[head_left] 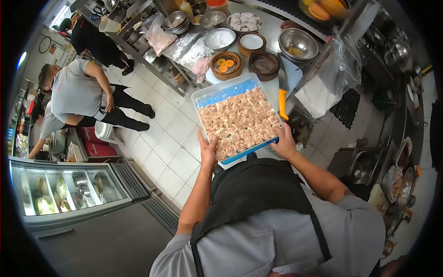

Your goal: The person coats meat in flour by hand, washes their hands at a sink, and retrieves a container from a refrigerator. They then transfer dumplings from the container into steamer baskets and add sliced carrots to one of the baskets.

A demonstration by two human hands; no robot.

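Note:
I hold a clear rectangular tray (201, 98) with a blue liner, packed with several rows of pale pink dumplings (240, 121). My left hand (208, 148) grips the tray's near left corner. My right hand (284, 142) grips its near right corner. The tray is level, held out in front of my black apron, partly over the white tiled floor and partly over the edge of the steel worktop (290, 69).
On the worktop beyond the tray stand bamboo steamers (225, 65), steel bowls (298, 44), a white plate of dumplings (243, 21) and plastic bags (159, 36). Other people (78, 92) stand at the far left by a counter. A glass display case (69, 189) is at lower left.

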